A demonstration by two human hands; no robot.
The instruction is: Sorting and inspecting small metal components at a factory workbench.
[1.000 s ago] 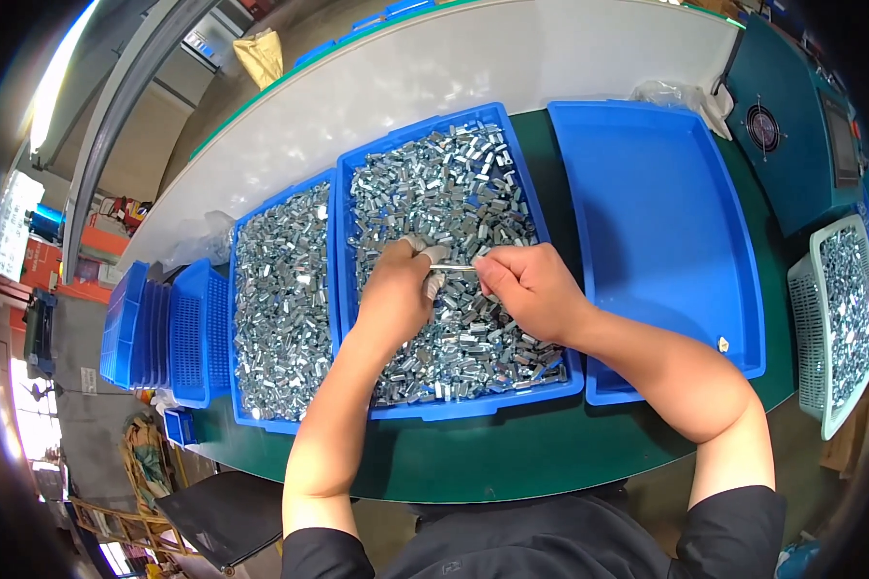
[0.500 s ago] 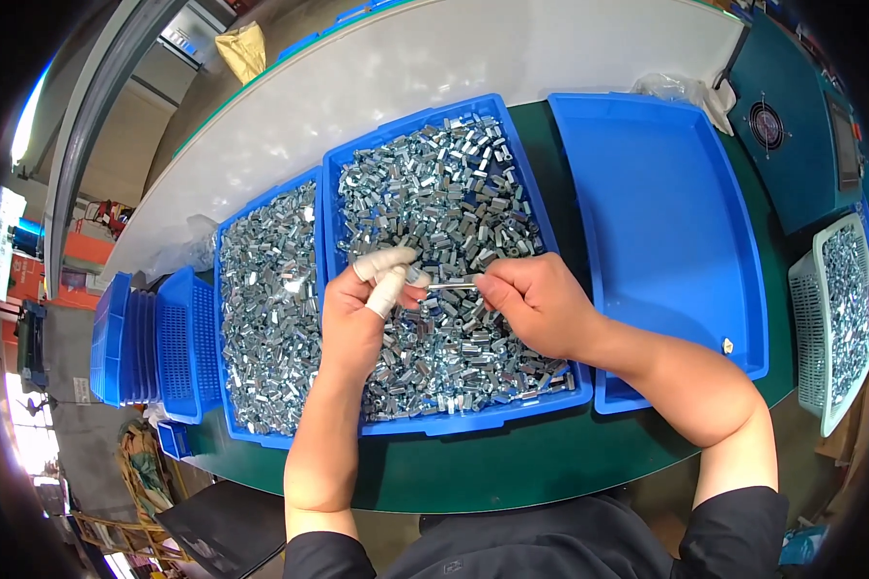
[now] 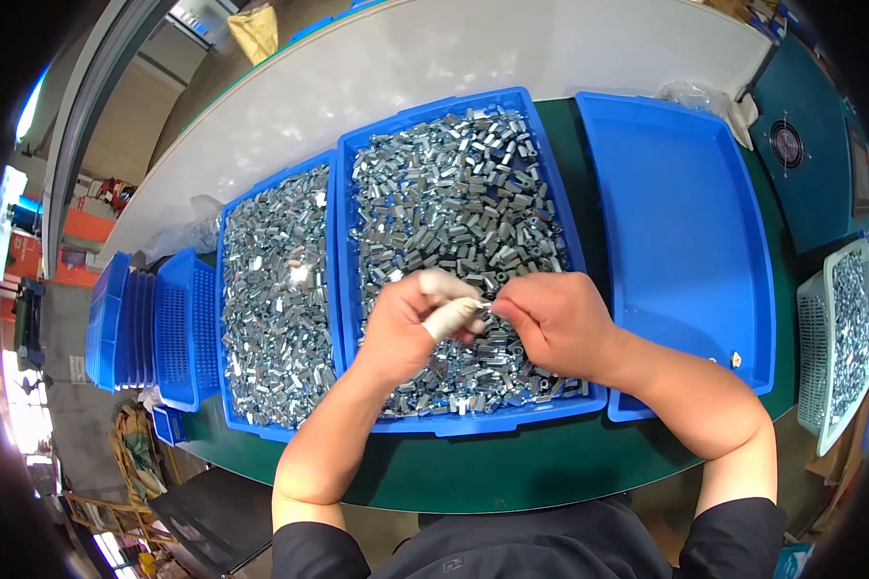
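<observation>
My left hand [image 3: 406, 328] and my right hand [image 3: 562, 323] meet over the middle blue tray [image 3: 434, 426], fingertips almost touching. Pale finger covers wrap the thumb and forefinger of my left hand, which are pinched together; what they hold is hidden. The closed right hand grips a thin metal rod [image 3: 486, 305], of which only a short bit shows between the fingertips. Beneath both hands, the tray is heaped with small shiny long hex nuts [image 3: 454, 193], some showing a hole at the end.
Another blue tray [image 3: 224, 372] of similar metal pieces adjoins on the left. Beside it stand blue baskets [image 3: 185, 328]. On the right, a blue tray [image 3: 686, 232] holds a small pale piece near its front corner. Beyond are a pale basket of pieces [image 3: 813, 357] and a green machine [image 3: 809, 183].
My hands have drawn closer together and moved slightly nearer to me, the left one also rightward. Much less of the rod shows between them. The whole view has shifted a little.
</observation>
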